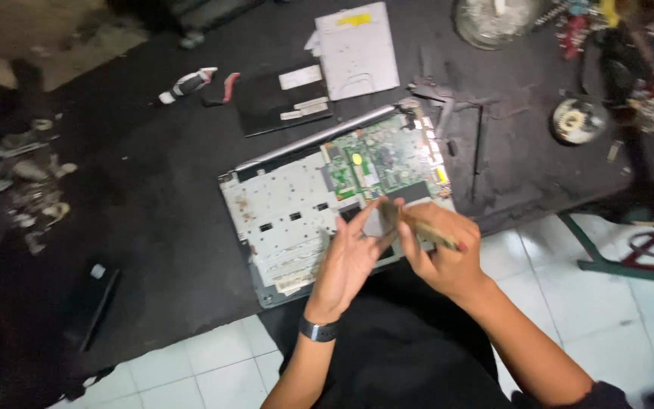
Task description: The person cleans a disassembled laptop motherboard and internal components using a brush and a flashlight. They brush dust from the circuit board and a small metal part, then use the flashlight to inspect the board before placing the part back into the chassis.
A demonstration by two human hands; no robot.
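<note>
An opened laptop base (pixel 289 208) lies on a black mat, its white inner plate bare on the left and a green circuit board (pixel 384 159) exposed on the right. My left hand (pixel 350 257), a dark band on its wrist, hovers over the near edge of the laptop with fingers spread, fingertips close to a small dark part. My right hand (pixel 437 254) grips a brush-like tool with a wooden handle (pixel 418 227), its tip pointing at the same spot near the board's lower edge.
A white metal plate (pixel 357 49) and a black cover (pixel 281 98) lie beyond the laptop. A small white tool (pixel 187 83) rests to the left, a round dish (pixel 493 19) and a round part (pixel 577 121) at the right. White floor tiles (pixel 191 363) border the mat.
</note>
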